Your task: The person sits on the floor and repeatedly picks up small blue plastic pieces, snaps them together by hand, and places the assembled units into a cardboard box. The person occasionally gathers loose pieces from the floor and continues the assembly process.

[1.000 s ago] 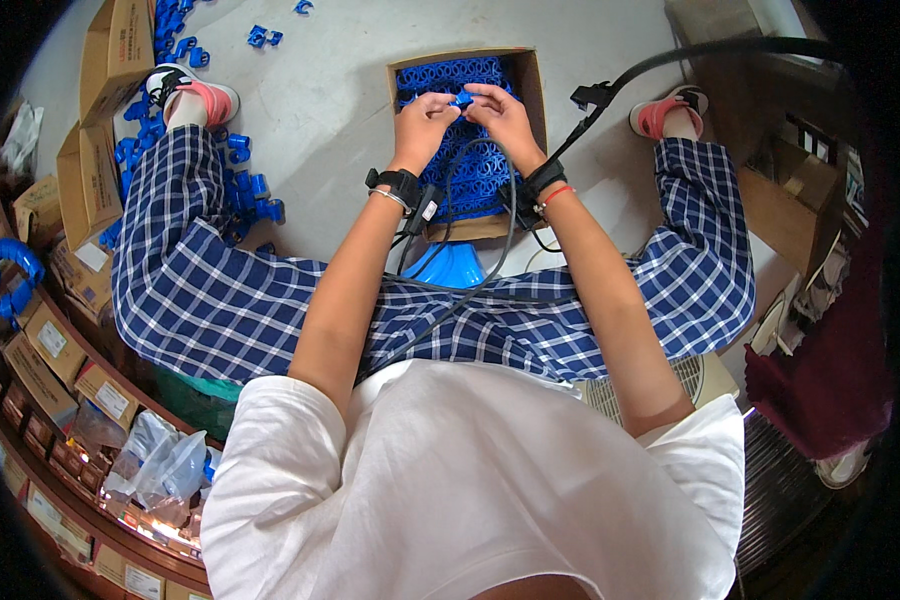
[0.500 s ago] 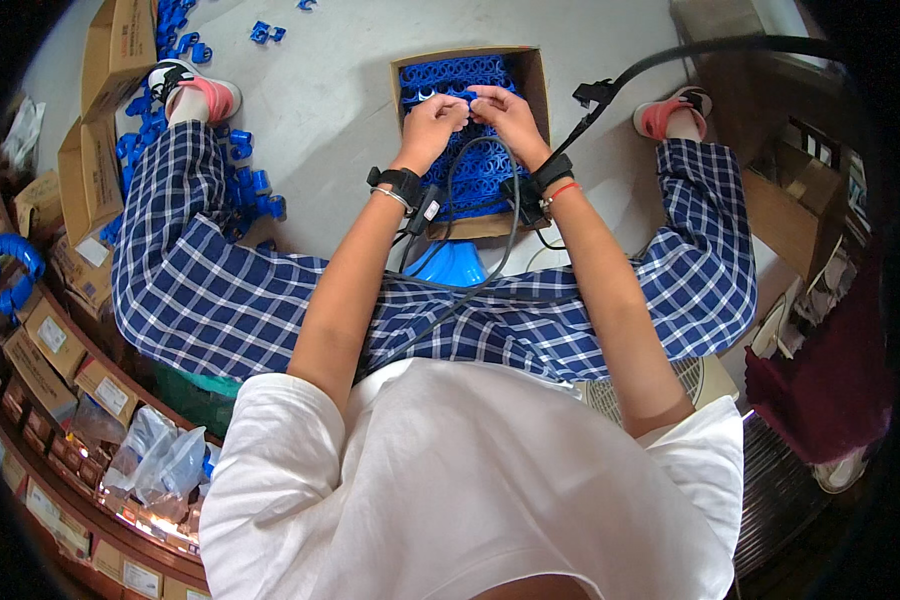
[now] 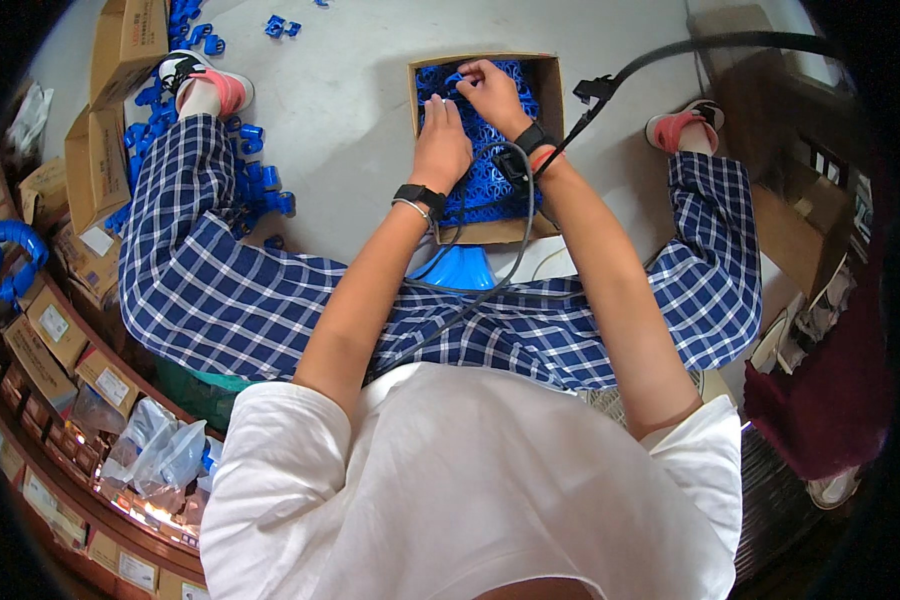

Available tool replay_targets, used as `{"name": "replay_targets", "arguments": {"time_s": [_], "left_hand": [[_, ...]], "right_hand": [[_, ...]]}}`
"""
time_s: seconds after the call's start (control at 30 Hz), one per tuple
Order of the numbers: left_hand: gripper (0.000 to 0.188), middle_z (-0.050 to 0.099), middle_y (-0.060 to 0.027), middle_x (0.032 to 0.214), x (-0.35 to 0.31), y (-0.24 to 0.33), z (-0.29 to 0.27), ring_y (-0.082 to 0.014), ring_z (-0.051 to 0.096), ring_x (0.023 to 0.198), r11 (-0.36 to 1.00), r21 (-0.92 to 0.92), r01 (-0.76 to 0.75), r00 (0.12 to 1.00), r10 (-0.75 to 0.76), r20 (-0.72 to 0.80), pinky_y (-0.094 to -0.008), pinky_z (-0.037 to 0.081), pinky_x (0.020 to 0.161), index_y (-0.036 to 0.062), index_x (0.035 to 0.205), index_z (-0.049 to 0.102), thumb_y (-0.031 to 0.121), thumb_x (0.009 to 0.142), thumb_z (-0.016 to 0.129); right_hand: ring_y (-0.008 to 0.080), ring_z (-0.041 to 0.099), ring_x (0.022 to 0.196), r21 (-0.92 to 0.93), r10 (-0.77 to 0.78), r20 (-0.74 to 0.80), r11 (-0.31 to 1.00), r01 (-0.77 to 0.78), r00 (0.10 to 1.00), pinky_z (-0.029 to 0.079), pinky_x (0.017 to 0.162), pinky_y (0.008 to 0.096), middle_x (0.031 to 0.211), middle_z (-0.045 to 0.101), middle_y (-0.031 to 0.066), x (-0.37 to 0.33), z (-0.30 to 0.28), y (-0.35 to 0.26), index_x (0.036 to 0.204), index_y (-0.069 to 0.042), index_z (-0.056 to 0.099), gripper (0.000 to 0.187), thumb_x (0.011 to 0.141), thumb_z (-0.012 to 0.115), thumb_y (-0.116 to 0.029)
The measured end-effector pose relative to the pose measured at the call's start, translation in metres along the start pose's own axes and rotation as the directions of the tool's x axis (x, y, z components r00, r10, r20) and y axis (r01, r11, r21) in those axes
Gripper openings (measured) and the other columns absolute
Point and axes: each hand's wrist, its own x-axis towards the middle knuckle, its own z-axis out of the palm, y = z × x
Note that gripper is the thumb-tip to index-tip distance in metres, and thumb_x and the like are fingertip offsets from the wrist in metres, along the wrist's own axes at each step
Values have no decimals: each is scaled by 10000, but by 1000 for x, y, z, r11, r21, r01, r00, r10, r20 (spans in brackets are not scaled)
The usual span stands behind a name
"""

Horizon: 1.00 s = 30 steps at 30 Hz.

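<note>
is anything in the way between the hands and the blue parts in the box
Nothing visible. The open cardboard box has no lid over it, and both the left hand and the right hand already rest on the blue plastic parts inside.

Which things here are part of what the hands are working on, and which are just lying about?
In the job:
left hand
right hand
open cardboard box
blue plastic parts inside it

Lying about:
loose blue parts on the floor
cardboard boxes at left
clear plastic bags
</note>
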Motion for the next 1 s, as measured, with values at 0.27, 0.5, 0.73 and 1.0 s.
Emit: {"name": "replay_targets", "arguments": {"time_s": [0.27,0.5,0.73,1.0], "left_hand": [[636,384,-362,1339,-1,-2,11,-462,359,1292,989,147,-29,998,37,-58,-431,297,1112,-185,1290,362,133,789,592],[627,380,-353,1362,-3,2,7,-442,355,1308,985,170,-22,999,27,-24,-415,287,1117,-182,1305,370,132,800,569],[608,376,-358,1370,-4,7,-2,-433,374,1299,992,127,19,1000,-21,11,-407,297,1109,-184,1310,376,133,819,543],[602,380,-361,1363,-5,7,-2,-429,385,1289,990,142,25,999,-28,20,-391,308,1103,-182,1302,395,144,819,547]], "right_hand": [[255,682,846,29,74,62,997,-76,995,535,771,343,914,697,156,15,25,17,997,33,641,324,736,720,-144],[148,613,778,377,174,60,908,-184,983,496,719,302,865,663,59,10,29,17,1020,-12,635,262,789,698,-119],[76,514,691,360,153,163,910,-203,975,441,624,250,788,604,16,-2,16,1,1051,-23,626,238,829,652,-104],[150,574,649,218,116,132,966,-143,984,473,629,295,746,618,52,-2,14,-11,1050,-43,635,273,785,666,-101]]}}
